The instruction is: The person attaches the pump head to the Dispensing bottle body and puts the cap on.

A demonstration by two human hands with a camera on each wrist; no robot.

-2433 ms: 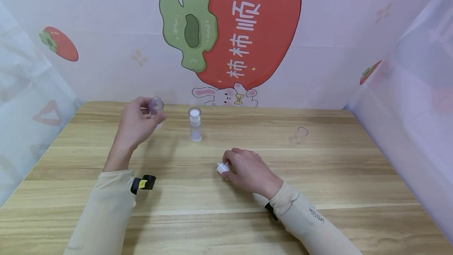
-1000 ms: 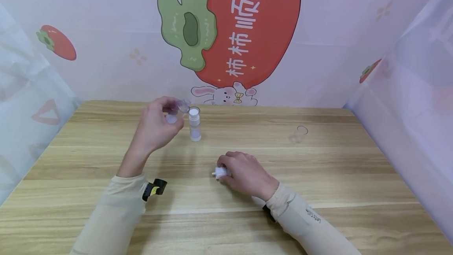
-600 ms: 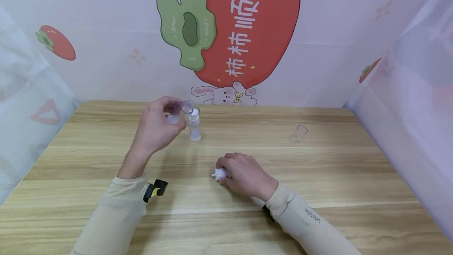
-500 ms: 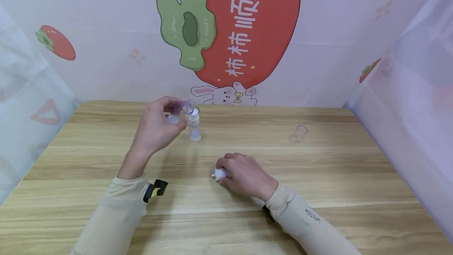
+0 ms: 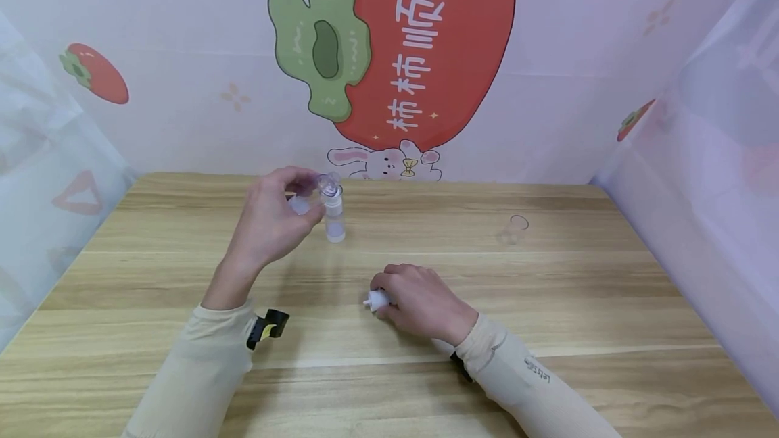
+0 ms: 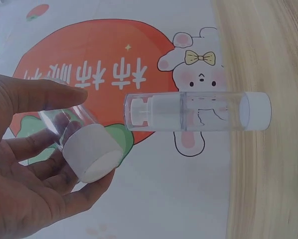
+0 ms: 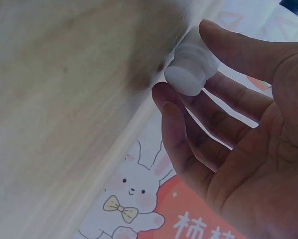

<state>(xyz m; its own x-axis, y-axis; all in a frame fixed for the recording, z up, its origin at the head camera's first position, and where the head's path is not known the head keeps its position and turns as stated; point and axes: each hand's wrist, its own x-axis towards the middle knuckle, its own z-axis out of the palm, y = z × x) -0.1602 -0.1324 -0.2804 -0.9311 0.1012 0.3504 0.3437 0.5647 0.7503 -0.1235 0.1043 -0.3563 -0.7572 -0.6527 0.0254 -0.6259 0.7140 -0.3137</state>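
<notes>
With the left hand [image 5: 268, 218], gripping a clear bottle [image 6: 86, 142] with a white base between thumb and curled fingers, tilted and raised off the tabletop [image 5: 548, 289]. From the head view, overlapping the top of an upright pump bottle [image 5: 335, 228]; from the left wrist, just beside it with a gap between. With the right hand [image 5: 426, 303], pinching a small white pump head [image 5: 379, 299] low over the tabletop, nozzle pointing left; unable to tell whether touching the wood. Visible well to the right: a clear cap [image 5: 514, 232], hard to make out.

Judging by the separate parts, probably at the positioning step, placing the held bottle near the standing one and keeping the pump head ready. Next, seems to call for settling the bottle upright, then bringing the pump head to its neck, squarely aligned.
</notes>
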